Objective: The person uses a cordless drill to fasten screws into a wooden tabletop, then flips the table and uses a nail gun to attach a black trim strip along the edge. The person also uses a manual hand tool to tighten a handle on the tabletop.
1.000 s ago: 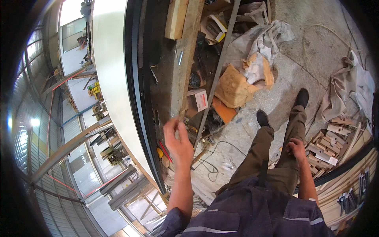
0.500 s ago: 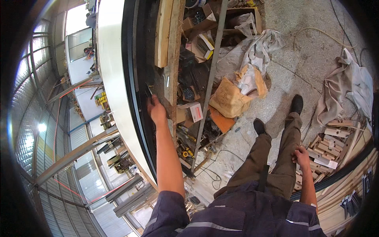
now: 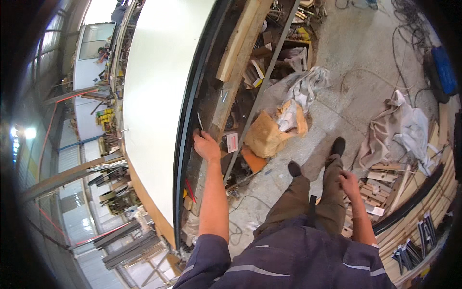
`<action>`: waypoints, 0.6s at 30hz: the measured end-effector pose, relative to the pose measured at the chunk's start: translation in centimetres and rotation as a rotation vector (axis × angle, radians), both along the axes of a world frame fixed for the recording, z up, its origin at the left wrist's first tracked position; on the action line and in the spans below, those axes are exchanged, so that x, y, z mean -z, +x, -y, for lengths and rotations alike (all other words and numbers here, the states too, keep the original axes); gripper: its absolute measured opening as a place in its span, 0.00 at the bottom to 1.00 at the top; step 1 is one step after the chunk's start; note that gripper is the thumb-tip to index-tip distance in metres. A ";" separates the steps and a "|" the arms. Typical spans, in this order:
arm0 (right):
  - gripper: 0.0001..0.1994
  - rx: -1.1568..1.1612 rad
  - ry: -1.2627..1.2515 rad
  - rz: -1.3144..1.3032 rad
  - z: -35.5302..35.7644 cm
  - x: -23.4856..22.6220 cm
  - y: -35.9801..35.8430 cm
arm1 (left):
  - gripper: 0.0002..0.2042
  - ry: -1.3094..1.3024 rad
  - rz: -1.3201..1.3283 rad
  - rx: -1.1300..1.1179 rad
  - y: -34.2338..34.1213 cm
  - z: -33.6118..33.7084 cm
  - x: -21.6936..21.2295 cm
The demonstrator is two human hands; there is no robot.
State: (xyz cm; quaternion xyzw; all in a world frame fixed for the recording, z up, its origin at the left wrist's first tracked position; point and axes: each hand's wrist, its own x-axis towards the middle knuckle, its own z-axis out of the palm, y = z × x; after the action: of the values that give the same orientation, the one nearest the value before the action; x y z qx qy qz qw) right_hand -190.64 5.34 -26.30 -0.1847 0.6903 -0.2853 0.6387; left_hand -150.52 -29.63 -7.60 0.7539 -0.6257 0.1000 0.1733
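My left hand [image 3: 208, 146] is closed beside the black edge [image 3: 186, 120] of a large white panel [image 3: 159, 96]. From its fingers sticks a slim, pale, pointed rod [image 3: 200, 121], whose exact kind I cannot make out. Under and beside this hand runs a dark, dusty wooden bench ledge, with a light timber beam [image 3: 237, 44] lying along it farther off. Small metal pieces [image 3: 224, 96] rest on the board near that beam. My right hand [image 3: 348, 183] hangs by my right thigh with curled fingers; whatever they may hold is hidden.
Below the ledge, a shelf holds cartons, including a white box [image 3: 232, 142]. An orange-brown paper sack [image 3: 267, 133] stands on the floor. To the right lie a crumpled cloth sack [image 3: 392, 130], wood offcuts [image 3: 378, 192] and cables. A blue object [image 3: 443, 71] sits far right.
The view has turned, bringing more of the white panel in. My left hand stays by the panel's black edge, the pale rod showing more clearly. The right hand stays by my thigh.
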 end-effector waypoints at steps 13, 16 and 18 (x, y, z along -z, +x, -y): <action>0.17 -0.108 -0.361 0.258 15.6 -20.0 16.0 | 0.13 0.203 -1.166 0.126 -3.8 -13.9 -8.9; 0.19 -0.002 -0.436 0.310 17.5 -24.7 20.8 | 0.13 0.278 -1.327 0.167 -3.3 -17.3 -11.2; 0.20 0.059 -0.483 0.326 18.2 -26.8 23.1 | 0.12 0.327 -1.362 0.204 -2.4 -18.1 -12.1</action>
State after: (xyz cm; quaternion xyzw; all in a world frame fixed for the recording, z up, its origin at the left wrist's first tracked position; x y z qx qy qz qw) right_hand -167.53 -12.83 0.54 -0.2629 0.4956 -0.4856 0.6704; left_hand -152.90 -11.50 4.51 0.6029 -0.4524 -0.5060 0.4192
